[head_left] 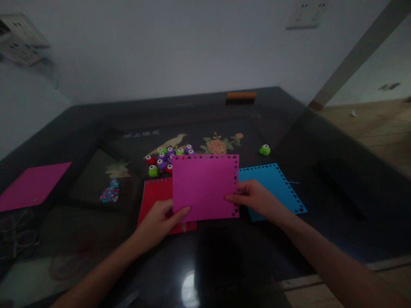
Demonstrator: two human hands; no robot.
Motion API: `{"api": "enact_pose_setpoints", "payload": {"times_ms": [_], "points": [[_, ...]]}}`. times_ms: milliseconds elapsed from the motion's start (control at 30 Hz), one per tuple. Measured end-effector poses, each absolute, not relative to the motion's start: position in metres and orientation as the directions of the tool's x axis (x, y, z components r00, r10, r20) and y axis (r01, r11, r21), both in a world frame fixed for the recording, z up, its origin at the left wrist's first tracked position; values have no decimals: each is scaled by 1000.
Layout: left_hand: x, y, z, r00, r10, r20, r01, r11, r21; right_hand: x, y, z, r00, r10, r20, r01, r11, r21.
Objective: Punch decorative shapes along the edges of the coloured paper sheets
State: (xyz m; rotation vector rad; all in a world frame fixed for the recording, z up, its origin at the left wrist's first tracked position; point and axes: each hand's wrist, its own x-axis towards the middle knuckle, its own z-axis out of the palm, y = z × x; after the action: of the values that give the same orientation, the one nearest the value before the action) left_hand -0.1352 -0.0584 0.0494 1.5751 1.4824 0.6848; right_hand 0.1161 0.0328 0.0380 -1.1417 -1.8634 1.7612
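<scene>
We hold a magenta sheet (205,188) up in front of us by its two sides, over the middle of the table (205,119). Our left hand (165,216) comes in from the lower left and pinches the sheet near its lower left corner, thumb flat on the front and fingers curled behind. Our right hand (255,199) reaches in from the lower right and grips the right edge, its thumb lying across the punched margin. Small shaped holes run along the sheet's top and right edges. In this dim light we cannot quite tell whether its lower edge touches the table. The sheet stands in the way of part of a red sheet (156,194) behind it on the left and of the inner side of a blue sheet (269,184) on the right, both with holes along their edges. It also hides part of a cluster of small eyed figures (162,164) in purple, green and red. A single green figure (265,150) sits apart, beyond the blue sheet. To our left lie a heap of bright confetti (111,191) and a pink sheet (35,186); a brown bar (241,96) rests near the far edge.
</scene>
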Motion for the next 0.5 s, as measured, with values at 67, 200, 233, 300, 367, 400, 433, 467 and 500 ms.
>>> {"api": "enact_pose_setpoints", "payload": {"times_ms": [67, 200, 233, 300, 367, 400, 433, 467, 500], "points": [[-136, -57, 50, 152, 982, -110, 533, 13, 846, 119, 36, 39, -602, 742, -296, 308, -126, -943], [-143, -53, 52, 95, 995, -38, 605, -28, 796, 123, 43, 42, -557, 778, -290, 274, -157, -949], [-146, -51, 52, 66, 998, -11, 622, -32, 783, 124, 44, 42, -546, 788, -284, 272, -153, -950], [-155, -48, 53, 2, 999, 50, 656, -39, 754, 126, 46, 43, -531, 802, -274, 271, -146, -951], [-167, -41, 52, -66, 989, 130, 706, -46, 707, 127, 48, 43, -516, 815, -265, 273, -136, -952], [-175, -36, 52, -92, 979, 182, 744, -54, 666, 128, 48, 42, -505, 823, -260, 274, -133, -953], [-183, -30, 51, -108, 967, 232, 790, -58, 610, 128, 49, 42, -494, 831, -254, 272, -130, -953], [-190, -23, 50, -118, 948, 296, 843, -62, 535, 128, 49, 41, -485, 839, -248, 268, -127, -955], [-197, -16, 48, -106, 935, 337, 894, -58, 443, 128, 49, 40, -478, 844, -242, 261, -127, -957]]}}
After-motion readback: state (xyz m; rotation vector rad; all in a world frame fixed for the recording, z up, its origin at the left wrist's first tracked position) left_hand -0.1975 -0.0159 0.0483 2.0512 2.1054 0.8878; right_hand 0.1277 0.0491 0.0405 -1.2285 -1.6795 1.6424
